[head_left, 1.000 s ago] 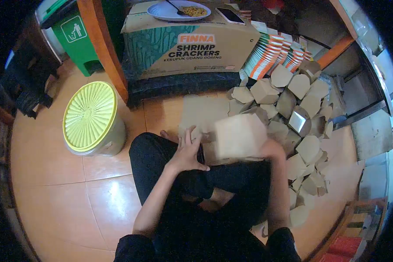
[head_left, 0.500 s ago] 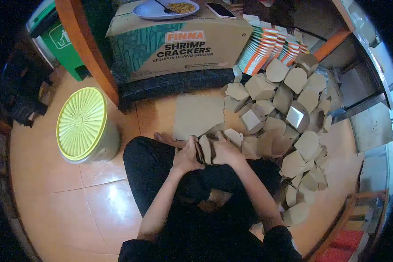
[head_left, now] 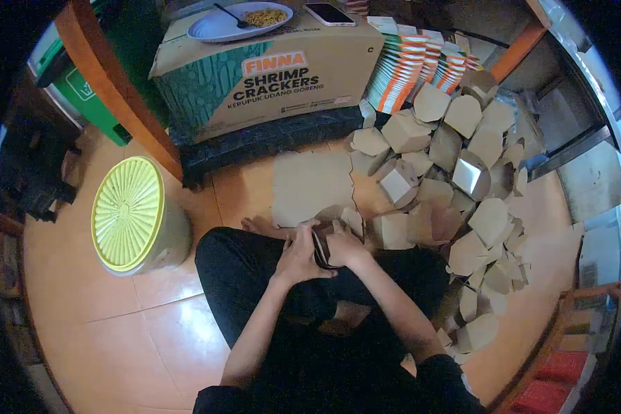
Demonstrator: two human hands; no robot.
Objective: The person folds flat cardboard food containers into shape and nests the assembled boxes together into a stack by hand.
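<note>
Above my crossed legs I hold a small brown cardboard food box (head_left: 321,250), tilted and largely covered by my fingers. My left hand (head_left: 301,257) is wrapped round its left side, thumb low near the bottom edge. On the other side my right hand (head_left: 345,245) grips it, with fingers bent over the top. A flat brown cardboard sheet (head_left: 312,183) lies on the floor just beyond my hands. To the right spreads a heap of folded brown boxes (head_left: 455,159), several with flaps standing up.
A tub with a yellow lid (head_left: 127,214) stands at left. Ahead is a shrimp crackers carton (head_left: 269,90), bearing a plate of food (head_left: 210,26) and a phone (head_left: 330,14). Beside it sit stacked orange-and-white packs (head_left: 400,69). An orange post (head_left: 114,83) rises near a green bin (head_left: 83,90).
My hands have turned the box and drawn closer together, so its dark opening now shows between them. The whole view has shifted and tilted slightly.
</note>
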